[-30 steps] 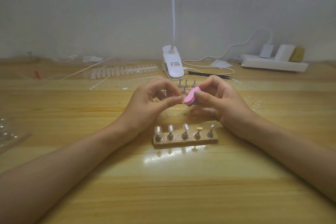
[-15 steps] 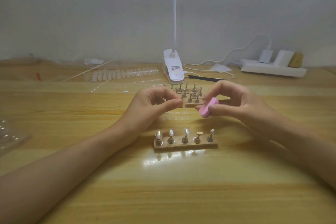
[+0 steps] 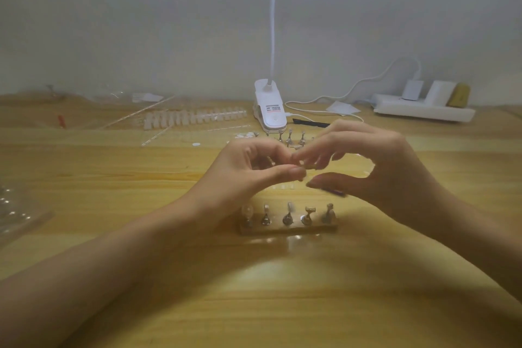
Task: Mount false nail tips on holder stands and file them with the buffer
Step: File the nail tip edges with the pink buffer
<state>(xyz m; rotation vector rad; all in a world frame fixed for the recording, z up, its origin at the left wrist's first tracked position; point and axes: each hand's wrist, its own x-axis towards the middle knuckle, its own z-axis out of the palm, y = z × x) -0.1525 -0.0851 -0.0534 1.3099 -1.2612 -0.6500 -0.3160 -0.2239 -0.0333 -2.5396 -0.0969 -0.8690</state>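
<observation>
The left hand [image 3: 248, 169] is pinched on a blurred tip [image 3: 301, 171] at centre frame above the stand [image 3: 288, 228], likely for mounting; the right hand's [image 3: 389, 169] grip cannot be told.

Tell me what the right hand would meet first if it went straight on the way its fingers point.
The left hand: the right hand points leftward, straight at the left's thumb and forefinger, which pinch what seems a nail tip. Blur hides whether they touch.
</observation>
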